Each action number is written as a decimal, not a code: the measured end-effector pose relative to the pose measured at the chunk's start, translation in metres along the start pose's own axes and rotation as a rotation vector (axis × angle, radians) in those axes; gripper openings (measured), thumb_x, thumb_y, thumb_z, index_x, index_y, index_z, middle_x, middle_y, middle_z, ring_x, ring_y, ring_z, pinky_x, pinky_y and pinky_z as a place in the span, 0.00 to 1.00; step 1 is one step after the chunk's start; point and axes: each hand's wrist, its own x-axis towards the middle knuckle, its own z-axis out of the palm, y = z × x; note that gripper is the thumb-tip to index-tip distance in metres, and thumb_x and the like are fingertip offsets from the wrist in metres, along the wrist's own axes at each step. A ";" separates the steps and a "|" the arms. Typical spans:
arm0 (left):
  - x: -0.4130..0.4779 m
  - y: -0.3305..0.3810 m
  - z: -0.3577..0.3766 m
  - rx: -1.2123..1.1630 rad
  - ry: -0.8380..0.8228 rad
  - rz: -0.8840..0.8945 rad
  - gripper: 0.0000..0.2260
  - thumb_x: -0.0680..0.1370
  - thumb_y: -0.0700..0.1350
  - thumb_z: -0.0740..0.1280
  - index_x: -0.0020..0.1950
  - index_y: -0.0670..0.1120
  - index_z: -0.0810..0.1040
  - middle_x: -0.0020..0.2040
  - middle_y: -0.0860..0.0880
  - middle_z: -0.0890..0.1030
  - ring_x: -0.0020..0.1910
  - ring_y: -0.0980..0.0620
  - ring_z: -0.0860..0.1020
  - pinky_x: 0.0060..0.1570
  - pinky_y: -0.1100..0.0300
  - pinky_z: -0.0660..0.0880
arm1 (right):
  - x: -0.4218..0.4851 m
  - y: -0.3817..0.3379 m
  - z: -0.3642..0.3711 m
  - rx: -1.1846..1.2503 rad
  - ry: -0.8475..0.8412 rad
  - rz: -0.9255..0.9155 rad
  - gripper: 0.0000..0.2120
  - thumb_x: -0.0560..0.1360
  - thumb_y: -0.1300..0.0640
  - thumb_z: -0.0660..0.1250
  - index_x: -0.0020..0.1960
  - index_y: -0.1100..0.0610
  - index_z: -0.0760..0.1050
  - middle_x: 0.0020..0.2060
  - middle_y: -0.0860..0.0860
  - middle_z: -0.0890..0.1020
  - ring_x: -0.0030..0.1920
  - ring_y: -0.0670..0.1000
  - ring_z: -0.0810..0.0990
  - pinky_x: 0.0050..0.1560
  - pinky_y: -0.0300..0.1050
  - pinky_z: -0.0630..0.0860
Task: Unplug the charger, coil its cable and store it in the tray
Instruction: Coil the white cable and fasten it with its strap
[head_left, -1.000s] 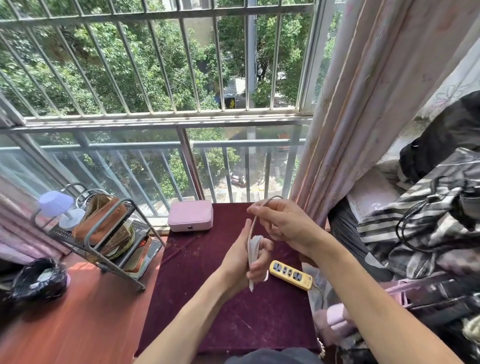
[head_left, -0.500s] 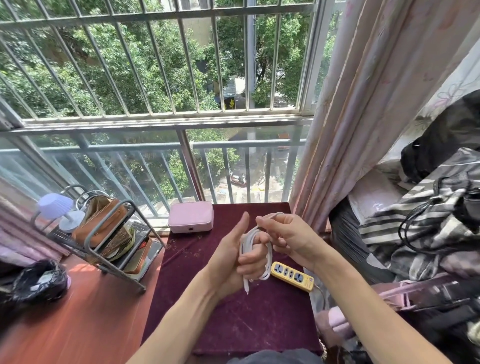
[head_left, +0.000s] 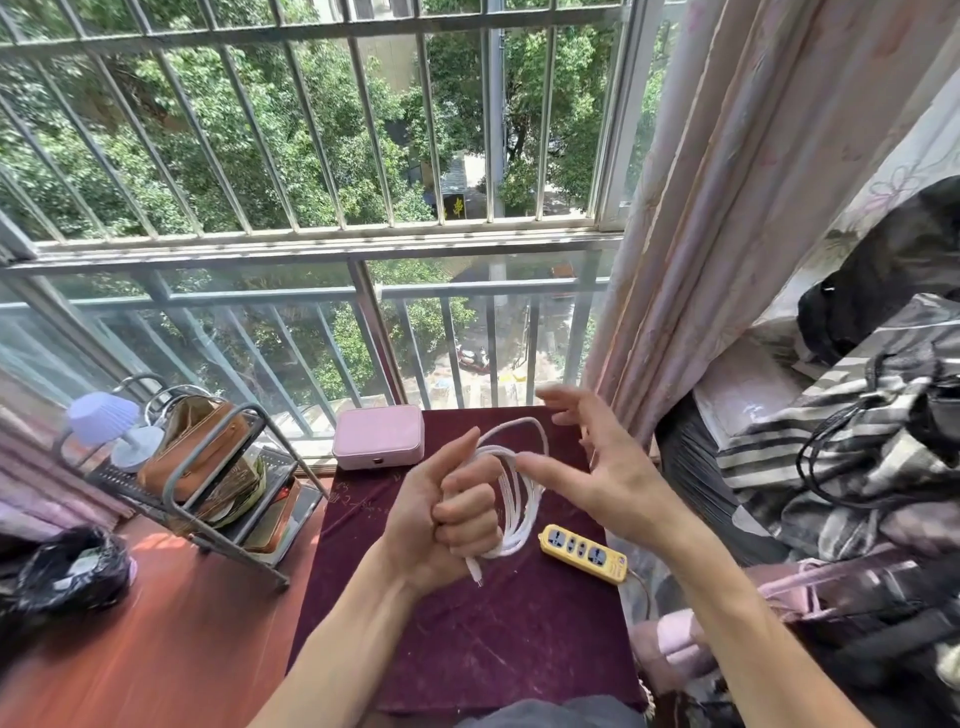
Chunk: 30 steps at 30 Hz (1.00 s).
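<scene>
My left hand (head_left: 447, 514) is closed around a white charger cable (head_left: 514, 499) wound into several loops, held above the dark red table (head_left: 467, 649). The cable's small plug end hangs below my fist. My right hand (head_left: 597, 467) hovers just right of the coil with its fingers spread; its thumb tip lies against the loops. A yellow power strip (head_left: 584, 553) lies on the table under the right hand, with nothing plugged into it. The charger's block is hidden. A metal rack with tray shelves (head_left: 208, 499) stands to the left.
A pink case (head_left: 378, 436) sits at the table's far edge by the window railing. A small lamp (head_left: 111, 426) and a brown bag (head_left: 197, 457) fill the rack. A black bag (head_left: 62, 566) lies far left. Curtain (head_left: 727, 208) and piled clothes (head_left: 857, 467) crowd the right.
My right hand has let go of the cable and opened after laying on more loops. The coil in my left hand has grown rounder and wider.
</scene>
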 end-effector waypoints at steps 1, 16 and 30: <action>0.000 0.001 0.001 0.000 -0.012 -0.001 0.21 0.84 0.53 0.58 0.32 0.49 0.62 0.20 0.54 0.59 0.17 0.57 0.51 0.19 0.62 0.47 | 0.002 0.000 0.004 0.042 -0.165 0.022 0.32 0.73 0.41 0.77 0.73 0.35 0.69 0.64 0.37 0.79 0.65 0.33 0.76 0.60 0.29 0.73; 0.009 0.002 0.000 0.190 0.490 0.090 0.23 0.81 0.59 0.62 0.31 0.48 0.65 0.19 0.54 0.59 0.19 0.56 0.52 0.19 0.64 0.54 | 0.001 0.020 0.034 0.272 -0.322 0.083 0.10 0.85 0.56 0.64 0.50 0.50 0.83 0.32 0.45 0.75 0.32 0.46 0.71 0.33 0.39 0.66; 0.022 -0.005 0.008 0.052 0.690 0.289 0.22 0.83 0.56 0.60 0.32 0.48 0.66 0.21 0.54 0.58 0.16 0.58 0.56 0.17 0.65 0.53 | -0.010 0.009 0.035 0.252 -0.154 0.173 0.21 0.86 0.44 0.60 0.55 0.61 0.80 0.26 0.47 0.78 0.29 0.46 0.77 0.34 0.38 0.75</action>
